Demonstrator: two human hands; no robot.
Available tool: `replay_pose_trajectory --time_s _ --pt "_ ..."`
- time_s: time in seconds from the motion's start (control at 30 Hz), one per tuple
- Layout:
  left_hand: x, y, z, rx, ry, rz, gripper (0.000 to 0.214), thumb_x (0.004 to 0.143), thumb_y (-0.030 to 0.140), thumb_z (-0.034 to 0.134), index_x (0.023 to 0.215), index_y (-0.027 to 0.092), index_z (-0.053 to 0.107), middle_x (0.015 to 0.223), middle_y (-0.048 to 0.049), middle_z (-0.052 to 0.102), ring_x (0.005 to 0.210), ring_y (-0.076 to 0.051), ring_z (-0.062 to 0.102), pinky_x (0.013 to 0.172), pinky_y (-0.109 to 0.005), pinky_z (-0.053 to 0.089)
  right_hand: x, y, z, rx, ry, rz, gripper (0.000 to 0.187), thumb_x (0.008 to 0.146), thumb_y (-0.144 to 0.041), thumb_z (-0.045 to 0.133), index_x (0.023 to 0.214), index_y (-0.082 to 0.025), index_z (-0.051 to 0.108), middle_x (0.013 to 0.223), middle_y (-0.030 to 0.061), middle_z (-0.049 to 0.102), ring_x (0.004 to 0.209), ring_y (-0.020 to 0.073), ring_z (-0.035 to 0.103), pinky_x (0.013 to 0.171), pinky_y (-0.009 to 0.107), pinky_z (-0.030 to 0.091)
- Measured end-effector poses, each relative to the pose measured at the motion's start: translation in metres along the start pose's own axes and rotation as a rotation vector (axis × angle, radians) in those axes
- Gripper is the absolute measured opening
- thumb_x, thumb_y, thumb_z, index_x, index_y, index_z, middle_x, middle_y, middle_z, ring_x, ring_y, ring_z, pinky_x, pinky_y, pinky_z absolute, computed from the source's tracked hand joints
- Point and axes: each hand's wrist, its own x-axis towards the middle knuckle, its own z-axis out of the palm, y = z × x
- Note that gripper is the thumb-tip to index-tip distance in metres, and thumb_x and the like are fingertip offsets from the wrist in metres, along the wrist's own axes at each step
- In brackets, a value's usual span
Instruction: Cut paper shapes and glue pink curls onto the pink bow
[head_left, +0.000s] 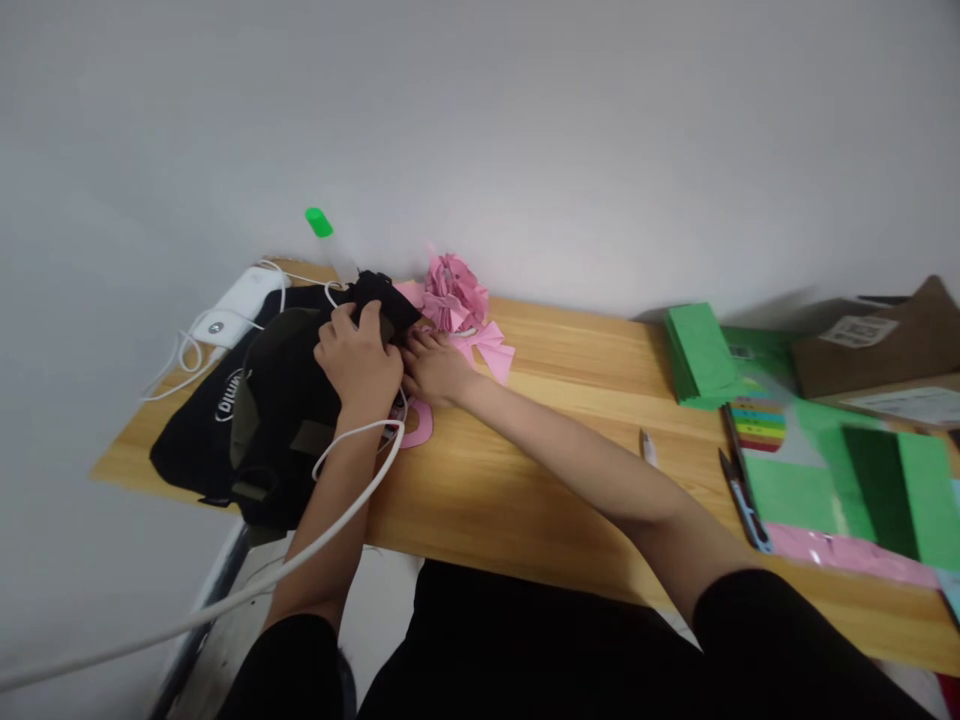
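A black bag (pixel 289 400) with white lettering lies on the left part of the wooden table. Across its right edge bends my left hand (pixel 361 355), gripping the black fabric with curled fingers. My right hand (pixel 439 368) comes in from the right at that same edge, and its fingertips are partly hidden against or inside the bag. Pink paper scraps (pixel 491 350) lie just behind the right hand. A pink paper ring (pixel 418 425) shows below it, partly under the bag's edge. A white cable (pixel 352 510) crosses over my left forearm.
A pink paper flower bunch (pixel 456 292) rests by the wall. A white power bank (pixel 244 305) and a green-capped bottle (pixel 320 222) are at left. Rightward are a white pen (pixel 649 447), a dark-bladed cutting tool (pixel 744 500), green paper packs (pixel 701 355) and a cardboard box (pixel 885 345).
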Motion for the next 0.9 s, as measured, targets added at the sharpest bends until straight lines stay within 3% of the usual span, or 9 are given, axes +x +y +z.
replay_pose_trajectory --time_s 0.13,0.33,0.57,0.63,0.77,0.9 --pt "-0.001 -0.001 0.003 0.011 0.015 0.013 0.055 0.082 0.014 0.054 0.136 0.017 0.058 0.141 -0.0208 0.052 0.122 -0.042 0.051 0.094 -0.057 0.045 -0.007 0.003 0.004 -0.012 -0.011 -0.016 0.052 0.100 -0.035 0.051 0.136 0.002 0.055 0.150 0.0278 0.047 0.142 0.0371 0.041 0.119 0.048 0.028" --pt "-0.005 -0.006 0.006 -0.007 0.046 0.055 0.052 0.084 0.019 0.057 0.136 0.019 0.058 0.143 -0.0194 0.053 0.126 -0.040 0.050 0.100 -0.055 0.042 -0.027 0.003 0.001 -0.012 0.019 -0.026 0.054 0.101 -0.035 0.051 0.142 -0.001 0.051 0.155 0.0234 0.042 0.147 0.0324 0.034 0.123 0.046 0.021" --pt "-0.013 -0.001 0.004 -0.041 0.100 0.161 0.035 0.090 0.024 0.055 0.122 0.019 0.066 0.156 -0.0125 0.041 0.149 -0.037 0.025 0.118 -0.058 0.019 -0.051 0.009 -0.002 0.016 0.043 0.071 0.058 0.103 -0.038 0.043 0.144 0.003 0.048 0.151 0.0258 0.047 0.144 0.0351 0.038 0.120 0.051 0.025" --pt "-0.011 0.001 0.004 -0.019 0.052 0.239 0.030 0.093 0.021 0.047 0.112 0.017 0.070 0.149 -0.0137 0.050 0.147 -0.036 0.030 0.117 -0.057 0.020 -0.050 0.012 -0.002 0.027 0.042 0.067 0.057 0.102 -0.037 0.046 0.144 0.002 0.048 0.150 0.0240 0.048 0.144 0.0341 0.038 0.121 0.048 0.024" --pt "-0.002 0.004 0.004 0.033 -0.111 0.407 0.033 0.094 0.015 0.041 0.093 0.016 0.074 0.111 -0.0141 0.071 0.127 -0.033 0.052 0.112 -0.053 0.030 -0.043 0.016 -0.001 0.043 0.049 0.043 0.057 0.101 -0.038 0.048 0.144 0.001 0.049 0.150 0.0212 0.050 0.145 0.0327 0.037 0.122 0.045 0.022" --pt "0.009 0.008 0.007 0.097 -0.230 0.518 0.039 0.089 0.008 0.038 0.097 0.013 0.076 0.102 -0.0163 0.073 0.134 -0.031 0.048 0.119 -0.051 0.023 -0.037 0.018 0.000 0.053 0.051 0.034 0.056 0.102 -0.038 0.046 0.140 0.001 0.052 0.148 0.0213 0.052 0.143 0.0338 0.040 0.121 0.046 0.024"
